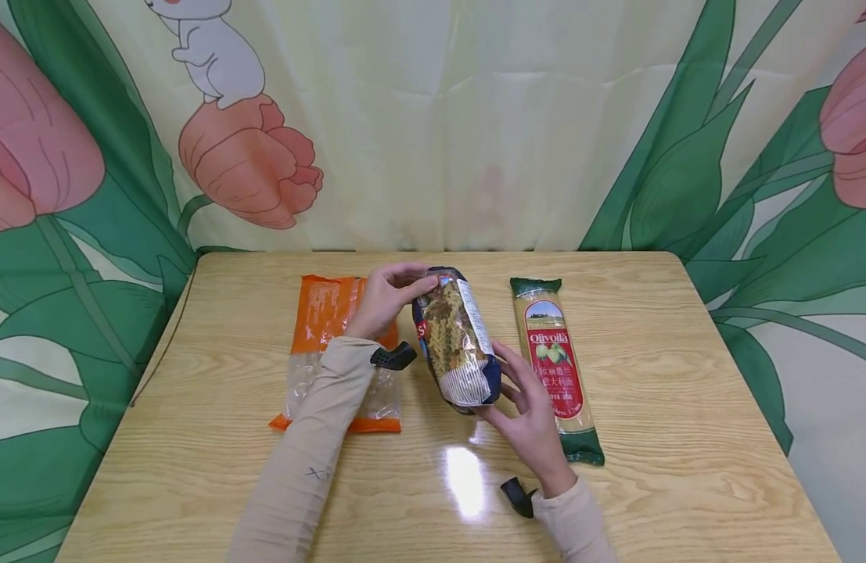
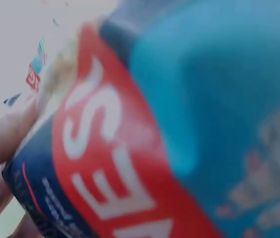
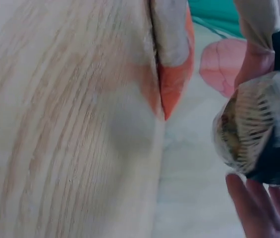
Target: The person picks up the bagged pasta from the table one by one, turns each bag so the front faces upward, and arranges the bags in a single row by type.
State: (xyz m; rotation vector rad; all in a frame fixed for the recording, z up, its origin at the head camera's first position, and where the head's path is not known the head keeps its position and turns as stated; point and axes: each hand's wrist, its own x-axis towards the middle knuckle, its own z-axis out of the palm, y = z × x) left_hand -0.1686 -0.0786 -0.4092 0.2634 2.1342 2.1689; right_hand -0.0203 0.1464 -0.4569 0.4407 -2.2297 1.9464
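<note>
A bag of spiral pasta [image 1: 452, 332], dark blue with a see-through front, is held tilted above the table between both hands. My left hand [image 1: 390, 297] grips its far end, thumb over the front. My right hand [image 1: 524, 410] holds the near right corner, thumb beneath and fingers along the side. Red and turquoise printing on the pasta bag [image 2: 115, 148] fills the left wrist view, blurred. From the right wrist, the pasta bag's end [image 3: 251, 129] shows with the fingertips [image 3: 236, 186] against it.
An orange and clear plastic bag [image 1: 320, 313] lies flat left, partly beneath the left forearm. A spaghetti pack [image 1: 555, 360] with green ends and a red label lies right, just beyond the right hand. A printed curtain [image 1: 433, 156] hangs behind the wooden table [image 1: 686, 430].
</note>
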